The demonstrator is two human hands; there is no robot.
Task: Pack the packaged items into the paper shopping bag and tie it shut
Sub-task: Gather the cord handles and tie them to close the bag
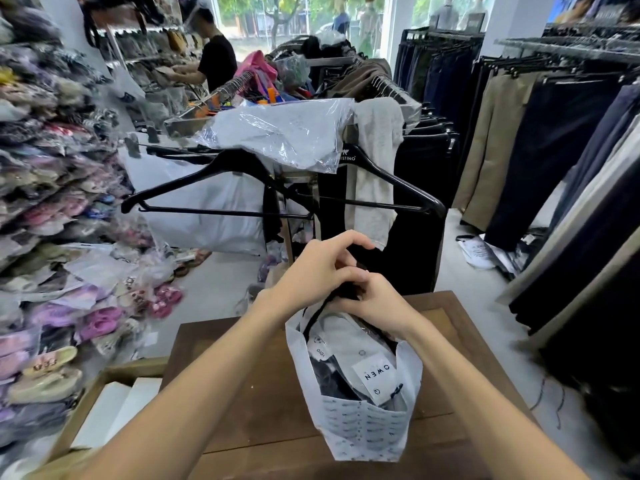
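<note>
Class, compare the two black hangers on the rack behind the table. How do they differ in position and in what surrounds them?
The left hanger hangs bare before a white plastic sack. The right hanger sits higher, shows white lettering near its neck, and has a grey garment draped behind it. Both are black, with a lower bar.

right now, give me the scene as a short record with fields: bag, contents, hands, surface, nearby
bag: white paper shopping bag upright on the table, top open
contents: packaged items inside, one with an OWEN label
handles: black cord handles gathered above the bag's mouth
left hand: fingers curled on the cords
right hand: pinching the cords, touching the left
surface: brown wooden table
nearby: black hangers on a rack beyond the table
</note>
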